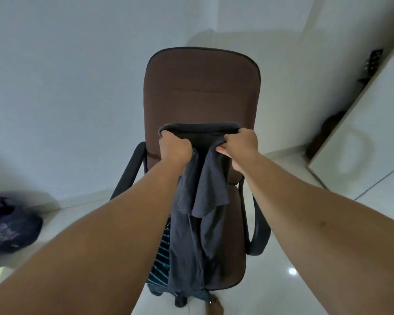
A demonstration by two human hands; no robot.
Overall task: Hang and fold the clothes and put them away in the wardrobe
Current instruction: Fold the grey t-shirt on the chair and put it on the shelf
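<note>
Grey shirt (200,201) hangs in front of the brown chair (201,87). Left hand (174,147) grips one top corner, right hand (240,145) pinches the other. Best to pull the corners apart, keeping it flat before folding.

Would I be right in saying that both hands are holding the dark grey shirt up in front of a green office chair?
Not quite: the head view shows the chair is brown, not green. The rest stands: the left hand and the right hand both grip the dark grey shirt by its top edge, and it hangs in front of that chair.
</note>
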